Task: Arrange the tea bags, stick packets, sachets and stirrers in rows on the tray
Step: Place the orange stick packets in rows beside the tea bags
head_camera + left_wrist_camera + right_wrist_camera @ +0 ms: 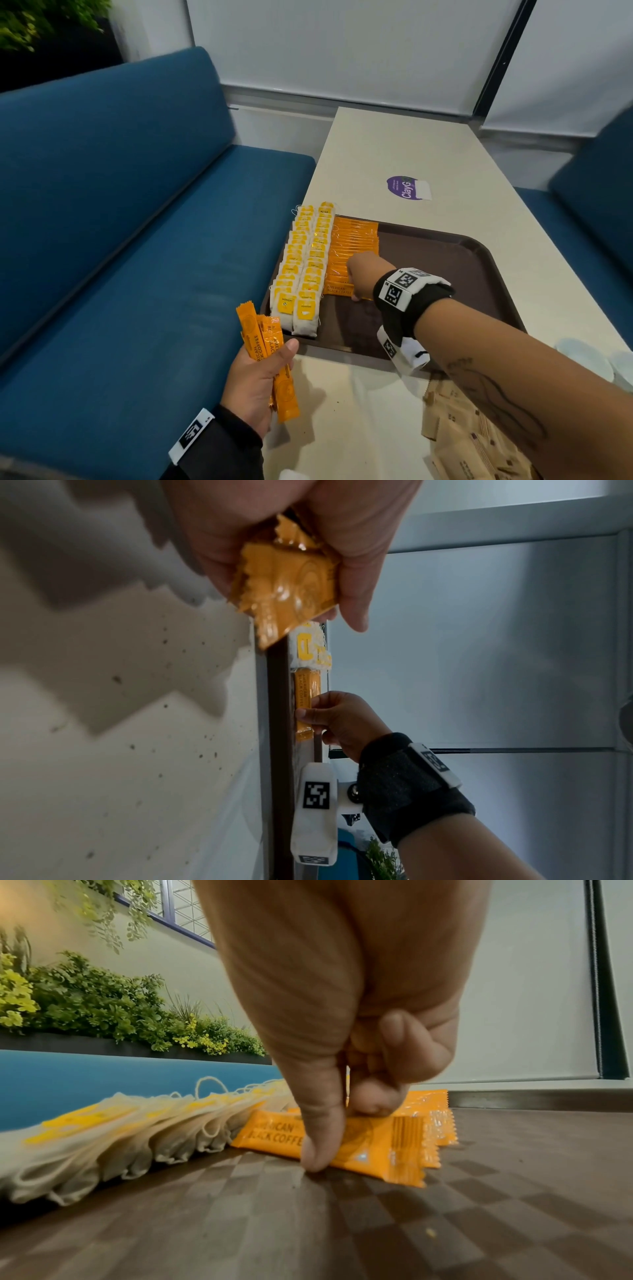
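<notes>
A brown tray (445,253) lies on the pale table. Two overlapping rows of white tea bags with yellow tags (305,263) fill its left side. Beside them runs a row of orange coffee stick packets (352,250). My right hand (359,277) pinches the nearest orange packet (369,1145) of that row between thumb and fingertips, low on the tray floor. My left hand (260,373) hovers off the tray's near left corner and grips a small bundle of orange stick packets (263,346), also seen close up as crinkled packet ends (287,588).
Tan paper sachets (469,442) lie in a heap on the table at the near right, under my right forearm. A purple sticker (404,187) is on the table behind the tray. Blue bench seats (120,257) flank the table on both sides.
</notes>
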